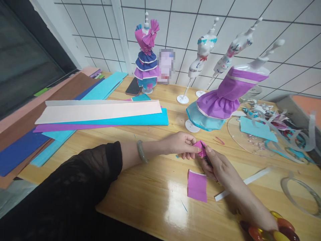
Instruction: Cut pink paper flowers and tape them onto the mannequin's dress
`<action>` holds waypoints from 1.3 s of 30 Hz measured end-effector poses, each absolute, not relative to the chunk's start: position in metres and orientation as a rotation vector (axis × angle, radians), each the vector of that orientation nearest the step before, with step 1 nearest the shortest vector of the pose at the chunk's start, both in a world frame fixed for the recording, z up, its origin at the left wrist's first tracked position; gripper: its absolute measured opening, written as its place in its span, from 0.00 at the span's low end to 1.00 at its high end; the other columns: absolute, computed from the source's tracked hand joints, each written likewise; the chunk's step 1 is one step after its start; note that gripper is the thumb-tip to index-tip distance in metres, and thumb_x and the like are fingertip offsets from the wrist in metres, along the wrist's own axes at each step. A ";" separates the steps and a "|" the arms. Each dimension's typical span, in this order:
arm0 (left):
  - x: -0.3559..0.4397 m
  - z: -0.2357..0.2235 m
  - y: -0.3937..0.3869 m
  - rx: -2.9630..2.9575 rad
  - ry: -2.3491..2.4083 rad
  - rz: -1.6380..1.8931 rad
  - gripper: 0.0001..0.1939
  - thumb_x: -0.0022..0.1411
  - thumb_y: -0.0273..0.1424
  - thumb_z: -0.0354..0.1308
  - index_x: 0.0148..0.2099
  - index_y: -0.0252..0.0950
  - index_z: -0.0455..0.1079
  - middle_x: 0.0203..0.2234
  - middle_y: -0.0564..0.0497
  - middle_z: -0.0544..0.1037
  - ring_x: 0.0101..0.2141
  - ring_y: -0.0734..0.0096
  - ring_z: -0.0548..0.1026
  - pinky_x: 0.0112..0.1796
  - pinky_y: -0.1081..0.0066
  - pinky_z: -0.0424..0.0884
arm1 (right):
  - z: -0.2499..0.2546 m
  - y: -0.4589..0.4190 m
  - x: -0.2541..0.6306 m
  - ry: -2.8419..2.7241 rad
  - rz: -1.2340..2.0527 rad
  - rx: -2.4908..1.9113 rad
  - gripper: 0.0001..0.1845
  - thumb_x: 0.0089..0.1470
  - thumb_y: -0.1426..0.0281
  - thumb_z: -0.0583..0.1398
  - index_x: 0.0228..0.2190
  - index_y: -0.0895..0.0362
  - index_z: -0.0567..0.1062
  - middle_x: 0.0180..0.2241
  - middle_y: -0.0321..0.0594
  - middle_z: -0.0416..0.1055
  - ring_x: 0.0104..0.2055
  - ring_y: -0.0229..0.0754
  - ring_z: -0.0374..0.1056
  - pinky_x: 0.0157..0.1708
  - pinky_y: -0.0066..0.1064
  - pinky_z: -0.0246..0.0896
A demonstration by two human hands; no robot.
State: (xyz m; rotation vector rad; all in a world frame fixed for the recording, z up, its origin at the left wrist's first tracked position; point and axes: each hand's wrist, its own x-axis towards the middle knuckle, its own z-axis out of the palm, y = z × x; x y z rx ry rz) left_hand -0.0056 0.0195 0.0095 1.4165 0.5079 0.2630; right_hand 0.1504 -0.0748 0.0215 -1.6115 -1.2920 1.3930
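Observation:
My left hand (181, 144) pinches a small folded piece of magenta crepe paper (200, 146) just above the wooden table (140, 197). My right hand (217, 164) meets it from the right, fingers closed round a thin dark tool (206, 154) whose tip touches the paper; what the tool is I cannot make out. A flat magenta paper rectangle (197, 185) lies on the table right below both hands. A white paper strip (253, 180) lies to the right of it.
Long crepe paper sheets (100, 113) in white, blue, purple and brown lie at the left. Several small mannequins stand behind, one in a purple and blue dress (220, 103), another in pink and blue (146, 63). A phone (133, 87) and scraps on a clear plate (260, 134) lie nearby.

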 end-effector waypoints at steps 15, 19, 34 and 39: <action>-0.006 0.010 0.019 1.389 0.523 0.265 0.18 0.53 0.44 0.58 0.33 0.32 0.67 0.24 0.53 0.73 0.20 0.83 0.68 0.21 0.78 0.62 | 0.024 -0.074 0.148 -1.282 1.349 -1.630 0.26 0.55 0.46 0.47 0.20 0.54 0.58 0.12 0.27 0.49 0.13 0.31 0.46 0.13 0.26 0.43; -0.006 0.011 0.020 1.369 0.510 0.252 0.17 0.55 0.43 0.57 0.34 0.32 0.66 0.23 0.54 0.73 0.20 0.84 0.68 0.22 0.79 0.63 | 0.023 -0.074 0.150 -1.310 1.346 -1.625 0.26 0.56 0.47 0.47 0.20 0.54 0.59 0.12 0.27 0.50 0.13 0.31 0.46 0.14 0.26 0.43; -0.005 0.010 0.020 1.372 0.518 0.256 0.14 0.56 0.40 0.57 0.32 0.31 0.66 0.23 0.53 0.73 0.19 0.83 0.68 0.21 0.79 0.62 | 0.023 -0.076 0.148 -1.260 1.368 -1.612 0.26 0.56 0.46 0.47 0.20 0.54 0.58 0.13 0.27 0.49 0.13 0.30 0.45 0.13 0.25 0.41; -0.005 0.009 0.019 1.346 0.502 0.276 0.14 0.56 0.39 0.57 0.34 0.32 0.65 0.23 0.53 0.73 0.20 0.82 0.69 0.22 0.78 0.63 | 0.026 -0.074 0.147 -1.269 1.359 -1.607 0.26 0.55 0.46 0.48 0.20 0.54 0.58 0.12 0.27 0.49 0.13 0.31 0.44 0.13 0.26 0.41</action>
